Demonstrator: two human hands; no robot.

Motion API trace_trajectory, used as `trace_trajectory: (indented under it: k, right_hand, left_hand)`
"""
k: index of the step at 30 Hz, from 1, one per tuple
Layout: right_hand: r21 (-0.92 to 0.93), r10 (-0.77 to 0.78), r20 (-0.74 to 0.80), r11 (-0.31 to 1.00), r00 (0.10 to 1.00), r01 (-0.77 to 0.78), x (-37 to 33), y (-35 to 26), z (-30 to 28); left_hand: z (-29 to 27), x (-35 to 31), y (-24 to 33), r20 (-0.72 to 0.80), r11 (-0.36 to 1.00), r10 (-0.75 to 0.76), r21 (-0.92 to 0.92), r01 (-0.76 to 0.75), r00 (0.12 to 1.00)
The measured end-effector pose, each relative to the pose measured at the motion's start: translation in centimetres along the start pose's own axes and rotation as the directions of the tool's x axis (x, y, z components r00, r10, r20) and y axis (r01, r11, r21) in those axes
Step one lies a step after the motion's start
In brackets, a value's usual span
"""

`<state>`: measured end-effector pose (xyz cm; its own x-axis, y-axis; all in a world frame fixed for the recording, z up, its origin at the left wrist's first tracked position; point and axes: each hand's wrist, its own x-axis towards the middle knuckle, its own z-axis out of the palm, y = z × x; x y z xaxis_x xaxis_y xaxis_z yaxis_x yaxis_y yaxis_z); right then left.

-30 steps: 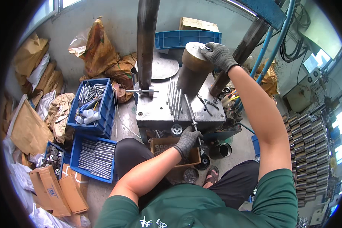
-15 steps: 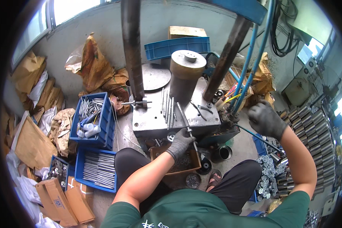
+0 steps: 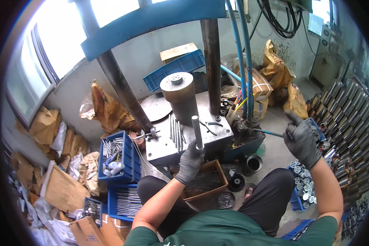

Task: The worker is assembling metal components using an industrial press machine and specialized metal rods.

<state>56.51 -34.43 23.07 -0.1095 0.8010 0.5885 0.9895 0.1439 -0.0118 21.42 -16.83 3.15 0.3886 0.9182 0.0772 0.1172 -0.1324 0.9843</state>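
Note:
My gloved left hand is wrapped round a metal shaft, which stands nearly upright, its top end pointing away from me. The hand is in front of the steel press table and above a wooden box of small parts. My right hand, also gloved, is raised on the right and holds nothing I can see. Its fingers are apart, with the index finger stretched out. On the table lie several thin rods and a pair of pliers, beside a thick steel cylinder.
Dark press columns rise from the table beneath a blue crossbeam. Blue crates of rods and mixed parts stand left. Rows of metal tubes and a crate of toothed discs are at right. A black ring lies on the floor.
The view has swung and lifted, showing more of the crossbeam. The shaft in my left hand has gone from slanted to nearly upright. My right hand has uncurled its fingers.

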Motion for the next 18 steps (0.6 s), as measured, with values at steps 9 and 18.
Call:
trace_trajectory:
  k: [9, 18]
  right_hand:
    - [0.108, 0.154, -0.258, 0.986, 0.954, -0.13, 9.6, 3.0, 1.7]
    - [0.044, 0.298, 0.005, 0.954, 0.955, -0.297, 16.3, 4.6, 3.4]
  left_hand:
    - [-4.0, 7.4, 11.2, -0.136, 0.813, 0.538, -0.175, -0.555, 0.832]
    - [-12.8, 23.9, 17.7, -0.413, 0.781, 0.57, 0.003, -0.625, 0.71]
